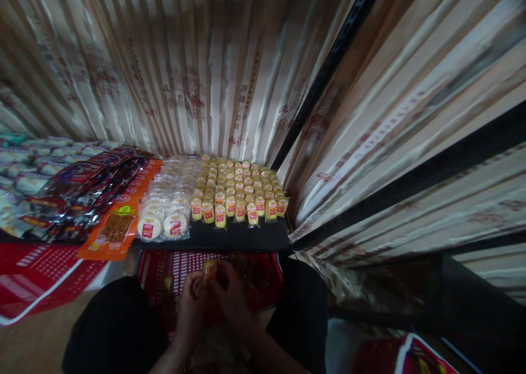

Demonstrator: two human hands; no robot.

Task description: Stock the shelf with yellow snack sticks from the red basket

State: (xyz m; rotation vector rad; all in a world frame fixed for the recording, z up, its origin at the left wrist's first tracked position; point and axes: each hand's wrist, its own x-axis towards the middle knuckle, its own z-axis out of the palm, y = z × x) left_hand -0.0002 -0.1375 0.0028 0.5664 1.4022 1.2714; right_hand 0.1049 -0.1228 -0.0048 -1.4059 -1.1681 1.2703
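Observation:
Low in the head view, my left hand (191,297) and my right hand (230,294) meet over a red plastic basket (263,278). Both pinch one small yellow snack packet with a red label (209,270) between their fingertips. Just above them, on a dark shelf (242,237), stand rows of the same yellow packets (238,190). Round white packets with red labels (168,207) lie to their left.
An orange packet of stick snacks (117,226) hangs over the shelf edge. Dark red shiny bags (82,190) and pale wrapped goods (24,171) lie further left. Striped printed curtains (197,61) close off the back and right. My dark-clothed knees flank the basket.

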